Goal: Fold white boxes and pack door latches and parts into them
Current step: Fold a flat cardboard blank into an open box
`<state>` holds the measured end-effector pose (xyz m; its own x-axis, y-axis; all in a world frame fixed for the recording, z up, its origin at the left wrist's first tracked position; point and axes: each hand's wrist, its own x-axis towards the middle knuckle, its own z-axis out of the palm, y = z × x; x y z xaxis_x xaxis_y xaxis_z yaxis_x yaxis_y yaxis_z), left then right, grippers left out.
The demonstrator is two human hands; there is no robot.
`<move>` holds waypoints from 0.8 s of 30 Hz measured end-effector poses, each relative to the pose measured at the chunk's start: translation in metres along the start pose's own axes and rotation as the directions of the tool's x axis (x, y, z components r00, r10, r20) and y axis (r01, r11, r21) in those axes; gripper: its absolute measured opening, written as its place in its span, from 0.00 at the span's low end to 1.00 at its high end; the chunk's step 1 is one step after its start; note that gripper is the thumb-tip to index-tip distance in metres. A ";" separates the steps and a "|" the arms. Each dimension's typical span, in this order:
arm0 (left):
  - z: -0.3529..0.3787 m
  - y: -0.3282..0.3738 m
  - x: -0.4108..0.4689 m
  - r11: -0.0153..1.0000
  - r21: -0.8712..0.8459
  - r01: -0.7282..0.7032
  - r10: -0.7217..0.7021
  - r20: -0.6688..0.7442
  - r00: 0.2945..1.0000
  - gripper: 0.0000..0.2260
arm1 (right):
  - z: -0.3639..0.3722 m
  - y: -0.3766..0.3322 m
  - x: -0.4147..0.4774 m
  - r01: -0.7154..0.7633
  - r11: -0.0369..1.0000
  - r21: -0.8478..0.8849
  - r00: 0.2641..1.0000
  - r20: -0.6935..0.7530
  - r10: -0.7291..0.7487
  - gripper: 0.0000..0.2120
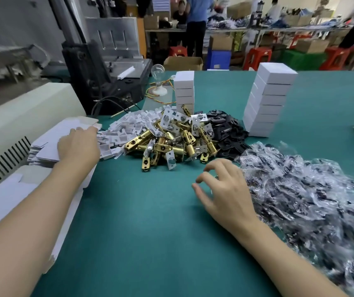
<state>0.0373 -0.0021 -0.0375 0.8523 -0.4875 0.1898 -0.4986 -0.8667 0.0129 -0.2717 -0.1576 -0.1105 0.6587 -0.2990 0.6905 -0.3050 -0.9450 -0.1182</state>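
Green table (150, 221) heaped with latches (171, 142); workshop behind.

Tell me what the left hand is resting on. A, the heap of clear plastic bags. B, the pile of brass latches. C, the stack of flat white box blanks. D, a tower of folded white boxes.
C: the left hand lies on top of the stack of flat white box blanks at the left side of the table, with the brass latches lying apart to its right.
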 end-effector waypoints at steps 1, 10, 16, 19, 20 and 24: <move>-0.002 -0.003 0.000 1.000 -0.025 0.004 -0.005 -0.030 1.000 0.22 | 0.002 -0.004 0.002 0.044 0.999 0.024 0.999 -0.020 -0.044 0.09; -0.004 -0.023 0.001 0.987 -0.098 -0.125 0.095 -0.272 0.958 0.11 | 0.010 0.007 0.008 0.089 0.996 -0.005 0.993 -0.075 -0.090 0.10; -0.001 -0.026 0.002 0.977 -0.156 -0.148 0.089 -0.334 0.938 0.10 | 0.006 0.009 0.017 -0.060 0.998 -0.035 0.998 0.007 0.060 0.08; -0.006 -0.029 0.012 0.974 -0.189 -0.127 0.077 -0.251 0.965 0.13 | 0.007 -0.005 0.029 -0.060 0.998 0.005 0.998 0.036 0.060 0.07; -0.009 -0.030 0.016 0.976 -0.187 -0.111 0.070 -0.213 0.975 0.14 | 0.010 -0.011 0.035 -0.070 0.997 0.035 0.997 0.046 0.068 0.06; -0.017 -0.035 0.023 0.996 -0.079 -0.036 0.029 -0.087 0.996 0.20 | 0.029 -0.030 0.047 -0.181 0.968 0.172 0.980 0.109 0.164 0.06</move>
<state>0.0715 0.0187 -0.0168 0.8206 -0.5010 0.2748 -0.5395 -0.8379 0.0834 -0.2116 -0.1473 -0.0953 0.6710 -0.4624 0.5796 -0.2963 -0.8838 -0.3621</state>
